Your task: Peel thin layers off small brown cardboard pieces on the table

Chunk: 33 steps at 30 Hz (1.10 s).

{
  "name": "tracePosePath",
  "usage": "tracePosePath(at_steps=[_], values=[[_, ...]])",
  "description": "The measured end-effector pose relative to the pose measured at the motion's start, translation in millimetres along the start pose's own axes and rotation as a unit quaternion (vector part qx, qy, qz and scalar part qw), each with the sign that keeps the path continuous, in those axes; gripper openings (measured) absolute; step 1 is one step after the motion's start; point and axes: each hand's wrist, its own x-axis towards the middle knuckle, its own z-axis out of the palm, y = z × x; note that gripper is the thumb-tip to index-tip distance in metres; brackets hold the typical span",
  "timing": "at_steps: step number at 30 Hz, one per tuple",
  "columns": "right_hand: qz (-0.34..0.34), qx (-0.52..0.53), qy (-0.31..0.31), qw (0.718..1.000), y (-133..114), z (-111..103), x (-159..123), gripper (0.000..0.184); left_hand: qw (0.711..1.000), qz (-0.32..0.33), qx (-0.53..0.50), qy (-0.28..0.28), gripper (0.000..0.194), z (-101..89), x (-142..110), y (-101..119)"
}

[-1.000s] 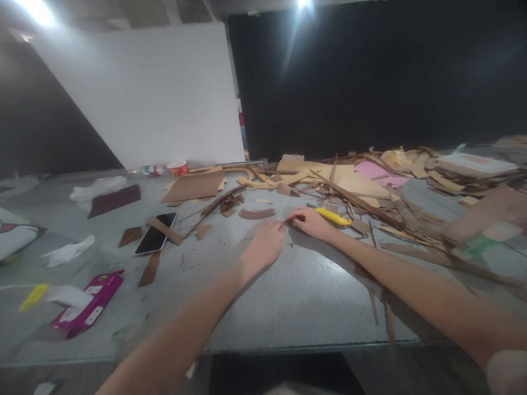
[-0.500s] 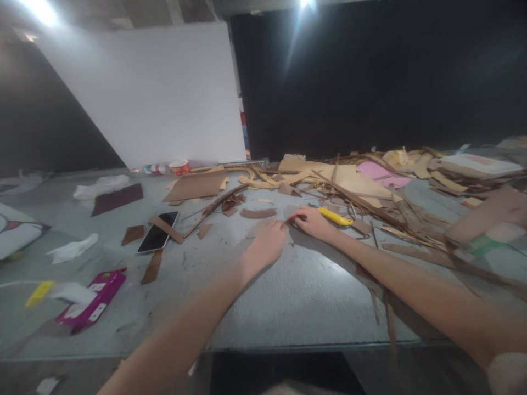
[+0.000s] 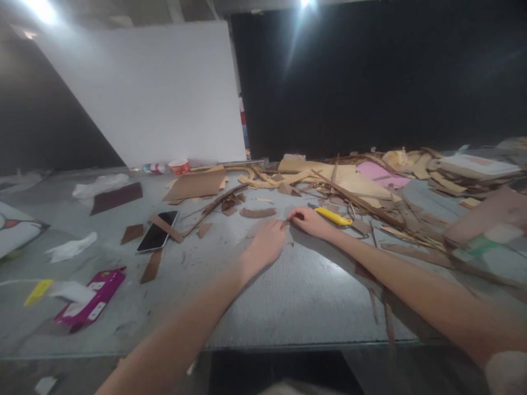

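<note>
Though cut scraps [image 3: 258, 213] litter the desk [image 3: 288, 307], work looks unfinished: right hand [image 3: 312, 222] apparently pinching a brown sliver [image 3: 287, 221], left hand [image 3: 267, 241] hiding its grip.

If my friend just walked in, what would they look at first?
Probably the huge white board standing behind the table, left of the black panel. Then, maybe, the bright yellow tool lying beside the right hand, and the magenta object on the table's left side.

A grey table [image 3: 288, 307] bears brown scraps [image 3: 258, 213] and a white tissue [image 3: 72, 248].
</note>
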Motion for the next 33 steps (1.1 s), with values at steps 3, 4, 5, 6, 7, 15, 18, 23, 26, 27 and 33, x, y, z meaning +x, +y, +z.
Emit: tracePosePath(at_steps=[3,4,5,6,7,15,18,23,26,27,33], values=[[0.018,-0.015,-0.004,1.0,1,3,2,0.02,1.0,0.003,0.004,-0.004,0.037,-1.6,0,1],[0.025,-0.022,-0.006,0.999,1,4,2,0.02,1.0,0.004,0.004,-0.003,0.036,-2.0,0,1],[0.032,-0.031,-0.007,0.999,0,4,3,0.02,1.0,0.006,0.004,-0.003,0.036,-2.3,0,1],[0.039,-0.042,-0.007,0.998,-2,5,3,0.021,1.0,0.006,0.005,-0.003,0.036,-2.4,-1,1],[0.046,-0.053,-0.008,0.997,-3,5,4,0.021,1.0,0.005,0.007,-0.003,0.037,-2.3,-1,1],[0.098,-0.128,-0.036,0.986,-15,4,8,0.028,1.0,0.003,-0.008,-0.002,0.037,3.8,0,-1],[0.114,-0.134,-0.043,0.983,-19,4,10,0.03,1.0,-0.001,-0.011,0.005,0.036,4.5,0,-1],[0.109,-0.122,-0.049,0.985,-24,2,8,0.028,1.0,0.002,0.003,0.002,0.036,1.9,-1,0],[0.082,-0.099,-0.035,0.991,-23,2,4,0.02,1.0,0.001,0.011,0.004,0.037,0.2,-1,-1],[0.07,-0.092,-0.025,0.993,-22,3,3,0.017,1.0,0.002,0.01,0.005,0.038,-0.2,-1,-1],[-0.022,-0.063,0.014,0.998,-17,2,-4,0.013,1.0,0.004,-0.028,-0.001,0.047,-2.1,-1,-6]])
